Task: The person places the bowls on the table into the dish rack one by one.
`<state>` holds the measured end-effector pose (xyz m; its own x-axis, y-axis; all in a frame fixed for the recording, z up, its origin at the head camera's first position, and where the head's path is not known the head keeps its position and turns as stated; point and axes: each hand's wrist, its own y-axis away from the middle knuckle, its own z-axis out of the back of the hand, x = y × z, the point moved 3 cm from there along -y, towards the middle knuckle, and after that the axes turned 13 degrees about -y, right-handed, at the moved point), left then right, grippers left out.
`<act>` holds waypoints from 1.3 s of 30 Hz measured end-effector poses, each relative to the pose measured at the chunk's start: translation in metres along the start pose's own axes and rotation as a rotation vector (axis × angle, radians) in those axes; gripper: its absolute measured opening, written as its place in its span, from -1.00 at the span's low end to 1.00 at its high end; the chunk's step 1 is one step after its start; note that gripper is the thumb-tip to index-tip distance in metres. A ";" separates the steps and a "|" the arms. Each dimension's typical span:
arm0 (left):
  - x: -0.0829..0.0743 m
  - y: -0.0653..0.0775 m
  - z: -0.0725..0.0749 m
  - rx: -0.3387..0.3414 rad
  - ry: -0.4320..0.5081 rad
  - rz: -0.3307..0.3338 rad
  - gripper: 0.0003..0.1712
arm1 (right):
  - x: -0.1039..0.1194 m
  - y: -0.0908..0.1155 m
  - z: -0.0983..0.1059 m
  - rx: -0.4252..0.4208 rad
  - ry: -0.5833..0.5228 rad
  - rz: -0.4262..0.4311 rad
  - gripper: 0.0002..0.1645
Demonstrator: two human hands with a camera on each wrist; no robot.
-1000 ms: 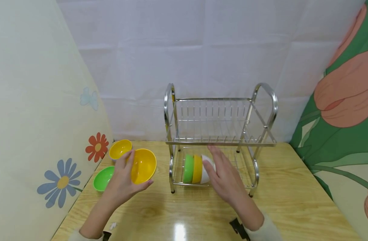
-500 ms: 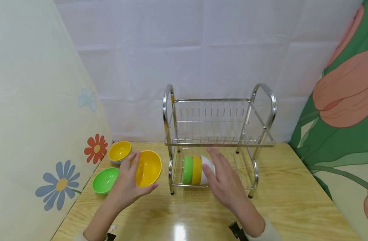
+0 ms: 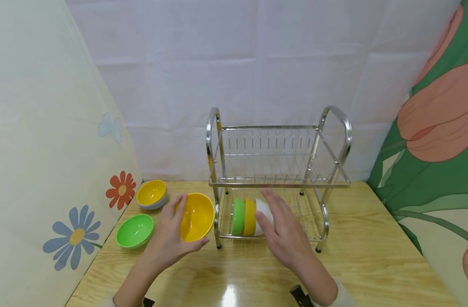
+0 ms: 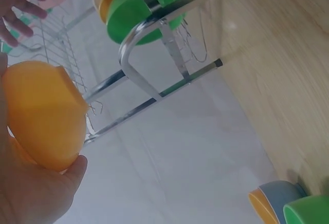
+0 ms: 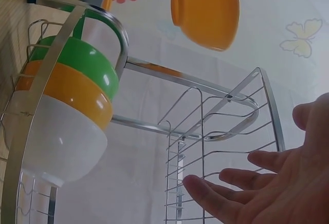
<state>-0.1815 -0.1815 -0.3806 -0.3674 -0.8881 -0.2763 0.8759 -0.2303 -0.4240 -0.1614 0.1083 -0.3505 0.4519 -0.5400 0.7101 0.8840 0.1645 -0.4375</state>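
Left hand (image 3: 169, 234) grips a round yellow bowl (image 3: 198, 217), rim (image 3: 213, 215) near the silver metal rack (image 3: 295, 185) ahead of the right hand (image 3: 287, 232); that one's loose-fingered, kinda blocking a round white bowl (image 3: 261, 209) from the head cam.

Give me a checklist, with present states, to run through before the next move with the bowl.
1. Left hand grips the held yellow bowl: ok, between fingers and thumb.
2. Right hand free: ok, fingers extended, holding nothing.
3. White bowl, racked yellow bowl and racked green bowl nested low in the dish rack: ok.
4. Held bowl inside the rack: not ok, it is outside the left end.
5. Loose green bowl racked: not ok, on the table.
6. Nested stack steady: cannot tell.
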 end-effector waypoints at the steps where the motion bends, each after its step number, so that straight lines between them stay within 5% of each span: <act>1: -0.002 0.000 0.000 -0.002 0.005 -0.005 0.44 | 0.000 0.000 0.000 0.000 -0.001 -0.002 -0.31; 15: -0.021 -0.001 -0.008 0.040 0.048 -0.038 0.44 | 0.003 0.005 -0.008 -0.003 -0.035 0.019 -0.33; 39: -0.049 -0.012 -0.026 -0.007 0.143 -0.117 0.45 | 0.005 0.005 -0.021 0.016 -0.080 -0.018 -0.31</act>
<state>-0.1821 -0.1247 -0.3847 -0.5073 -0.7900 -0.3441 0.8228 -0.3254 -0.4660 -0.1568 0.0889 -0.3606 0.4435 -0.4755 0.7597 0.8936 0.1693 -0.4157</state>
